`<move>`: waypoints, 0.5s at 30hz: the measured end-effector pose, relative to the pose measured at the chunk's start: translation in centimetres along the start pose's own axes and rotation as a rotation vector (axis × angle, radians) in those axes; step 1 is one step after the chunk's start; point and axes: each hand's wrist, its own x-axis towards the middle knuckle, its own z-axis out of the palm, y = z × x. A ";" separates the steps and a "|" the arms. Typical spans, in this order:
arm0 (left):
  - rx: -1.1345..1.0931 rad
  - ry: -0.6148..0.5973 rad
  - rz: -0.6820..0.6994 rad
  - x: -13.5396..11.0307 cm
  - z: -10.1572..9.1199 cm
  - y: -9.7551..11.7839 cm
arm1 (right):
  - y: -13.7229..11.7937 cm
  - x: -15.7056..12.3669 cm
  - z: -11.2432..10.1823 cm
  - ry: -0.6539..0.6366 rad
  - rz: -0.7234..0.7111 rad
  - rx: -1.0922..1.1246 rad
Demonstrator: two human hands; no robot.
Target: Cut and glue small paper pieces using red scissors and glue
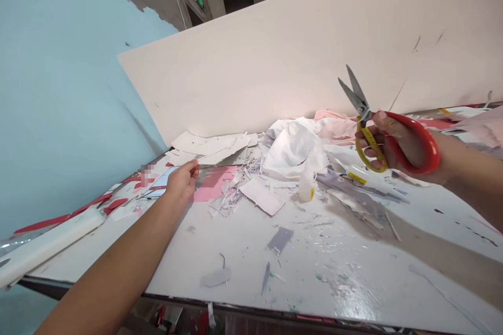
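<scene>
My right hand [395,141] is raised above the white table [314,267] and grips a pair of scissors [377,125] with one red and one yellow handle loop. The grey blades point up and left, slightly apart. My left hand [183,180] reaches far left to the pile of paper scraps, fingers pinched together at the edge of a stack of white sheets [212,147], beside a pink sheet [214,183]. What the fingers hold, if anything, is hidden.
Crumpled white cloth [294,149] and pink cloth [338,125] lie at the back by a tall pale board [314,47]. A small white bottle [305,187] stands mid-table. A white roll [51,243] lies at the left edge. Grey paper offcuts [280,239] are scattered near the front.
</scene>
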 end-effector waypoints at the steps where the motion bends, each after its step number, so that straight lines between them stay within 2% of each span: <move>1: 0.018 -0.025 -0.038 0.1 0.0 0.0 | -0.1 0.0 -0.1 -0.043 0.005 0.115; 2: 0.039 -0.051 -0.076 0.2 -0.1 0.0 | -0.2 -0.1 -0.3 -0.077 0.001 0.186; 4: 0.090 -0.103 -0.146 0.3 -0.1 0.1 | -0.5 -0.2 -0.4 -0.139 -0.028 0.191; 7: 0.182 -0.183 -0.229 0.1 0.0 0.1 | -1.4 -1.0 0.2 -0.334 -0.063 0.193; 12: 0.293 -0.313 -0.336 -0.7 -0.1 0.3 | -3.8 -3.7 3.7 -0.650 -0.015 0.188; 15: 0.293 -0.400 -0.356 -1.0 -0.3 0.5 | -4.5 -5.0 6.1 -0.710 0.024 0.100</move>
